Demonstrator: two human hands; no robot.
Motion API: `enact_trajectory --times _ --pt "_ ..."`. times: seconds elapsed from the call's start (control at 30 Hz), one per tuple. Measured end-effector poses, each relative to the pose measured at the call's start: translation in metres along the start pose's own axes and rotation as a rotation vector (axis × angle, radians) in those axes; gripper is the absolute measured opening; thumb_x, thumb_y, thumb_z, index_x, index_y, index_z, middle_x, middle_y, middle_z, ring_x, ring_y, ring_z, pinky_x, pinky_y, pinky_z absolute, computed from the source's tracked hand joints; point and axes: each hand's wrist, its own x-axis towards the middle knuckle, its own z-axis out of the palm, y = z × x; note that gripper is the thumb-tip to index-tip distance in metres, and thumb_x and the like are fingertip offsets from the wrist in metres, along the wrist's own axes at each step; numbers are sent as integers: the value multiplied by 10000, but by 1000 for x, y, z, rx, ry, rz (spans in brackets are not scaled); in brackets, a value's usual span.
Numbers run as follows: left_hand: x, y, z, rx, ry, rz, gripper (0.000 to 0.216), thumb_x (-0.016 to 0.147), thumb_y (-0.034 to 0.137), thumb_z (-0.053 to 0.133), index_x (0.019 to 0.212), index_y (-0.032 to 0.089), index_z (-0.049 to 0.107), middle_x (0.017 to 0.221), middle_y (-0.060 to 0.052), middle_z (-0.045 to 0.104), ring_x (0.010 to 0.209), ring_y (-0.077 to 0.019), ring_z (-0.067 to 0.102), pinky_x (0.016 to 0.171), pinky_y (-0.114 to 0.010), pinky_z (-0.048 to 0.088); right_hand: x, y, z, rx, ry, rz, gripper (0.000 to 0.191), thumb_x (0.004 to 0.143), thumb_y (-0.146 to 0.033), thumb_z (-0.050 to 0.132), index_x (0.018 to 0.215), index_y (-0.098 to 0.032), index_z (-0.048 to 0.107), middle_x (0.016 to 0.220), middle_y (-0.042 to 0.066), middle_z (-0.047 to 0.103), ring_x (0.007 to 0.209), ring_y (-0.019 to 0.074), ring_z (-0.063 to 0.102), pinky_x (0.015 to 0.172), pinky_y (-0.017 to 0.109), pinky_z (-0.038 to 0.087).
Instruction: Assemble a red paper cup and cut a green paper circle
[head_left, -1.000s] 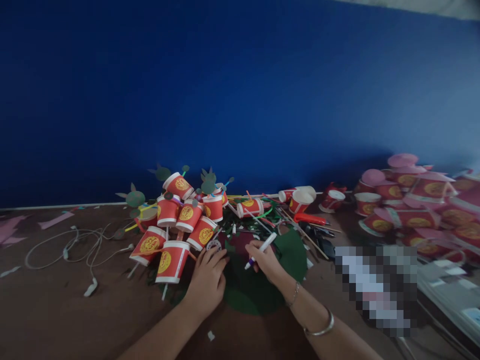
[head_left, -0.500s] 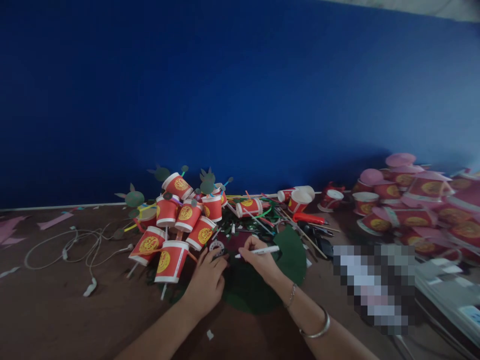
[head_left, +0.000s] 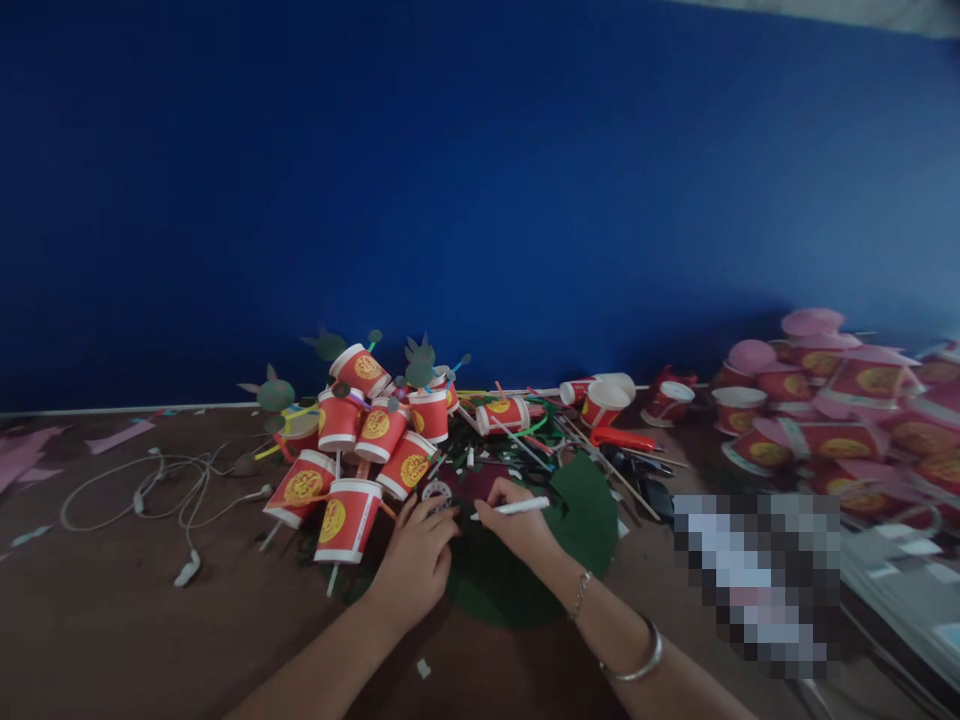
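Observation:
My right hand (head_left: pixel 516 525) grips a white marker (head_left: pixel 519 507), lying almost level with its tip pointing left over a dark green paper sheet (head_left: pixel 585 515). My left hand (head_left: pixel 417 560) rests flat on the sheet's left part, fingers spread toward a small white round piece (head_left: pixel 436 491). Just beyond the left hand lies a heap of red paper cups (head_left: pixel 352 450) with gold emblems, sticks and green paper leaves.
White earphone cables (head_left: pixel 161 490) trail on the brown floor at left. Sticks, a red cutter (head_left: pixel 621 438) and loose cups lie behind the sheet. A pile of red cups with pink lids (head_left: pixel 832 400) fills the right. A blue wall stands behind.
The marker has tilted from steeply upright to nearly level, tip now pointing left. My right hand has shifted slightly left toward the left hand. The left hand has hardly moved.

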Motion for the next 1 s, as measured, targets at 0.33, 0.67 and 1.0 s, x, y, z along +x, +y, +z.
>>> enact_trajectory --times 0.33,0.67,1.0 --pt "0 0 1 15 -4 -15 318 741 11 427 882 223 619 1130 -2 643 1169 -225 468 1065 -515 262 0 -2 0 -35 -36 44 234 686 -291 537 522 -219 388 461 -28 497 460 112 422 447 221 302" --pt "1 1 -1 -6 -6 -19 306 752 23 420 883 217 617 1137 -16 640 1169 -231 467 1065 -520 254 -1 0 1 -17 -51 57 227 697 -307 534 540 -215 398 466 -29 505 457 108 412 448 219 294" --pt "0 0 0 17 -20 -17 291 751 29 421 872 211 614 1138 -23 639 1169 -235 467 1065 -510 252 -1 -1 2 -13 -50 48 231 692 -297 536 535 -210 390 458 -39 472 454 101 396 445 213 281"
